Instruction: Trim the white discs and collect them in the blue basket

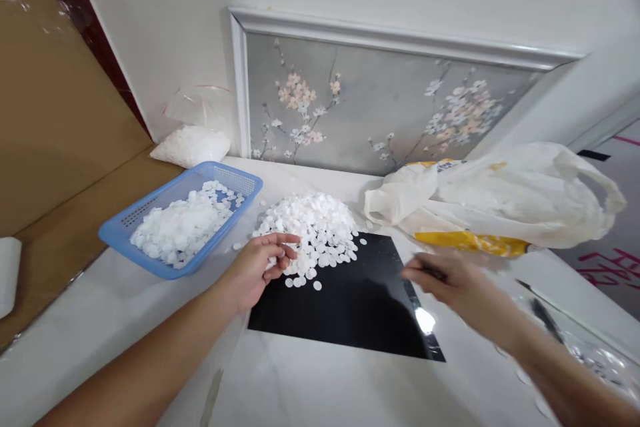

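Observation:
A heap of small white discs (320, 220) lies on the white table and over the back left part of a black sheet (345, 307). My left hand (263, 267) is at the heap's left front edge, its fingers curled and closed; anything between the fingertips is too small to make out. My right hand (440, 277), blurred, is above the sheet's right edge with its fingers closed round a thin dark object, which I cannot make out. To the left, a blue plastic basket (187, 273) holds many more white discs (180, 227).
Behind the basket sits a clear bag of white pieces (193, 145). A white and yellow plastic bag (490, 200) lies at the back right. A framed flower picture (370, 107) leans on the wall. Cardboard (60, 80) stands at the left. A dark slim tool (546, 320) lies at the right.

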The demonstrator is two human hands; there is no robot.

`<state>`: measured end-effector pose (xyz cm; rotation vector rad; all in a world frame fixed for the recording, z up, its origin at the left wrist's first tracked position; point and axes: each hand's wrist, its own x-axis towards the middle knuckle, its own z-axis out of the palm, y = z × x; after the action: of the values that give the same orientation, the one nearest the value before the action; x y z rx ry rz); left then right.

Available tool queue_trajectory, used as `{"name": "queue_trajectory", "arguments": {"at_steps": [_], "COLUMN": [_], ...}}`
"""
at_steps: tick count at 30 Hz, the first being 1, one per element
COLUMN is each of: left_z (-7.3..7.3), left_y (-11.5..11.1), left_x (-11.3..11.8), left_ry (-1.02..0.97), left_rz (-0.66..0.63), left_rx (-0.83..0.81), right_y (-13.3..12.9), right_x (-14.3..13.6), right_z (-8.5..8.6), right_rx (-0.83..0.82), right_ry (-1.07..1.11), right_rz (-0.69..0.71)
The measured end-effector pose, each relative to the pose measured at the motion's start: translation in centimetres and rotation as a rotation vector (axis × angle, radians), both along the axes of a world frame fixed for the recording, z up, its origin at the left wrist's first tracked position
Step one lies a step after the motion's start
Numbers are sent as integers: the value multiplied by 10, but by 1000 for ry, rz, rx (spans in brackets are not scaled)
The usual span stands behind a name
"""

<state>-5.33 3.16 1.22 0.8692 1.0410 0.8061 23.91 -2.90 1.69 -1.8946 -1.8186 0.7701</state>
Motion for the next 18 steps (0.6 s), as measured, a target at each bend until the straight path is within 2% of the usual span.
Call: {"name": "queue_trajectory", "arguments": {"at_steps": [3,5,8,10,12,14,18], "left_z": [0,-1,-2,-2,-3,-3,-5], "left_y": [3,2,-4,-8,-12,-16,-25], "left_x": [-5,-5,-2,1,3,6,12], "left_ry": [-5,-5,73,216,383,539,779], "left_rz": [-26,-55,-126,-212,-298,-348,-403], "left_rx": [5,12,83,167,261,366,577], "right_y": [12,17,21,21,19,18,15], "right_x": [-58,-81,-93,-93,-93,-94,-100], "right_z": [-8,-16,-28,-33,-36,-37,-28], "right_rx": [20,50,129,169,198,186,11], "right_ry": [149,148,83,47,46,98,339], "right_rz": [179,275,404,450,442,354,145]}}
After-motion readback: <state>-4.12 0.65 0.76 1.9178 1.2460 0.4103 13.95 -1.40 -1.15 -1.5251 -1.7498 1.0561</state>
